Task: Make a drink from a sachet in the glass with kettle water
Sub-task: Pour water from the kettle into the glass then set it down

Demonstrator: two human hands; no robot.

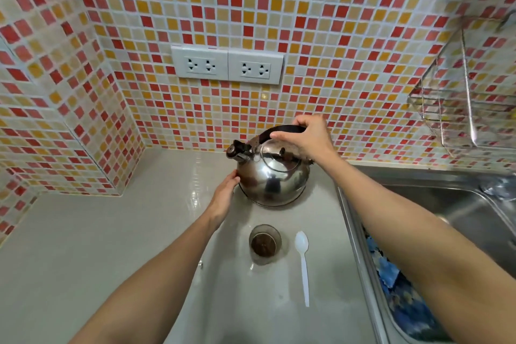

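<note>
A shiny steel kettle (pixel 275 179) with a black handle and a capped spout pointing left stands on the grey counter near the tiled wall. My right hand (pixel 304 138) is closed around the top of its handle. My left hand (pixel 224 194) rests flat against the kettle's lower left side, fingers touching the metal. In front of the kettle stands a small clear glass (pixel 264 243) with dark brown powder in its bottom. A white plastic spoon (pixel 303 265) lies on the counter just right of the glass, bowl pointing away from me.
A steel sink (pixel 446 204) fills the right side, with a blue patterned cloth (pixel 396 288) at its near edge. A wire rack (pixel 458 109) hangs on the right wall. Two double sockets (pixel 227 64) sit on the mosaic wall above the kettle.
</note>
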